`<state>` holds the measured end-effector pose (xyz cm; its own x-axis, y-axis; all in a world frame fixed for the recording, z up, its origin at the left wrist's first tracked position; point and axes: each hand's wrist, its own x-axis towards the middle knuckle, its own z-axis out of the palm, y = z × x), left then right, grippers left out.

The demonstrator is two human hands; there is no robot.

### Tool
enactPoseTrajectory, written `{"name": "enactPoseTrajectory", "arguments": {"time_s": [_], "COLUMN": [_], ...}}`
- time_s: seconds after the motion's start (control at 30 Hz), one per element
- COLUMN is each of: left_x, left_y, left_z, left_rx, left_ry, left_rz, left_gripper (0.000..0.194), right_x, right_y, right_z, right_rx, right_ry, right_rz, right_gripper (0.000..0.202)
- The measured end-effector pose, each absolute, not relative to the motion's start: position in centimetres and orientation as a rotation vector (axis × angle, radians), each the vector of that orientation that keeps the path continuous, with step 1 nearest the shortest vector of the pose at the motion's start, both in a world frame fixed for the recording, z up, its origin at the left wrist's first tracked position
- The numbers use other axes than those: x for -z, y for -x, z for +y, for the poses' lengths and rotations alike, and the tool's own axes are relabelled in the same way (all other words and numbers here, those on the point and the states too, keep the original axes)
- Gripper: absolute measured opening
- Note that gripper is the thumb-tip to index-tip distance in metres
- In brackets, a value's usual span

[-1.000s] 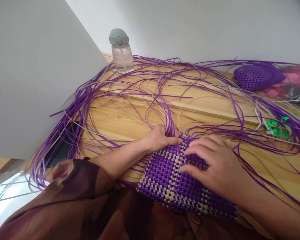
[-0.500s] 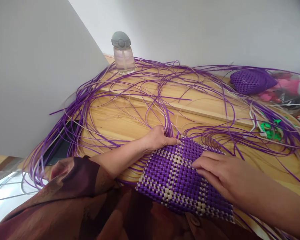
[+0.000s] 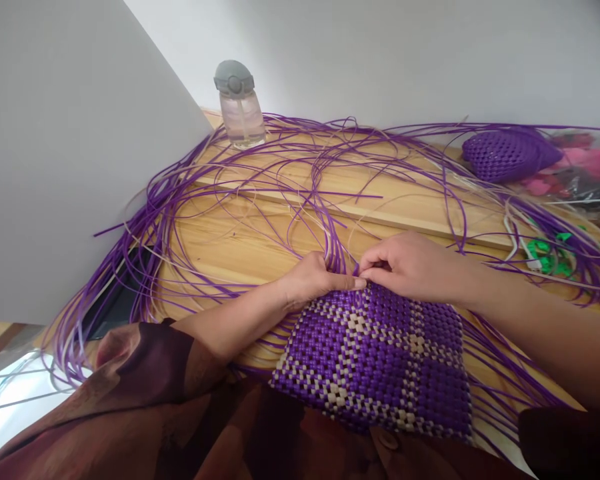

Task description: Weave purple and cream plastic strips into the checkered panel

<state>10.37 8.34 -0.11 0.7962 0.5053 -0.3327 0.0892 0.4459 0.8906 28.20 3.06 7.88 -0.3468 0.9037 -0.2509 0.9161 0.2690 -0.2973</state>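
Observation:
A woven panel (image 3: pixel 385 363) of purple and cream plastic strands lies at the table's near side, against my clothing. Its far edge sits between my two hands. My left hand (image 3: pixel 320 279) grips that edge, thumb stretched along the top and fingers hidden underneath. Loose purple strands (image 3: pixel 334 247) rise from the edge just beyond the thumb. My right hand (image 3: pixel 400 267) is closed in a pinch at the same edge, right beside the left thumb tip. A bit of purple strand shows at its fingertips.
Long purple and cream strands (image 3: pixel 155 207) loop around the wooden table (image 3: pixel 220 233). At the back stands a clear bottle (image 3: pixel 241 110) with a grey lid. A purple mesh piece (image 3: pixel 510 153), pink items in plastic (image 3: pixel 587 163) and green clips (image 3: pixel 550 257) lie at right.
My right hand has moved from the panel's right part up to its far edge, next to my left thumb, and now pinches there. My left hand keeps its hold.

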Motion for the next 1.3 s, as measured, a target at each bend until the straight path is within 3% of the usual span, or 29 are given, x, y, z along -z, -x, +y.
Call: {"name": "enactPoseTrajectory", "arguments": {"time_s": [0.17, 0.23, 0.43, 0.63, 0.7, 0.93, 1.1, 1.3], "left_x": [0.0, -0.1, -0.3, -0.1, 0.0, 0.0, 0.5, 0.7], "left_y": [-10.4, -10.4, -10.6, -10.6, -10.6, -10.7, -10.6, -10.5], "left_z": [8.3, 8.3, 8.3, 8.3, 8.2, 8.2, 8.3, 8.3], "left_rx": [-0.278, -0.269, -0.264, -0.227, -0.213, -0.256, -0.301, -0.298], "left_ry": [-1.108, -1.094, -1.007, -0.966, -0.96, -0.99, -1.028, -1.083], "left_rz": [0.641, 0.658, 0.663, 0.689, 0.716, 0.712, 0.681, 0.624], "left_gripper": [0.034, 0.033, 0.025, 0.027, 0.029, 0.025, 0.026, 0.026], "right_x": [-7.6, -7.0, -5.9, -6.1, -6.6, -9.9, -9.3, -6.9], "right_y": [-29.0, -29.5, -29.6, -30.9, -31.0, -27.7, -27.4, -27.9], "right_z": [4.1, 4.3, 1.2, -2.2, -2.8, -5.1, -3.3, -1.6], "right_rx": [0.744, 0.599, -0.327, -0.296, -0.219, 0.564, 1.025, 1.237], "right_ry": [-1.76, -1.763, -1.977, -1.88, -1.874, -1.907, -1.742, -2.054], "right_rz": [2.484, 2.572, 2.791, 2.707, 2.709, 2.733, 2.787, 2.574], "right_gripper": [0.021, 0.023, 0.02, 0.018, 0.02, 0.016, 0.015, 0.012]}}
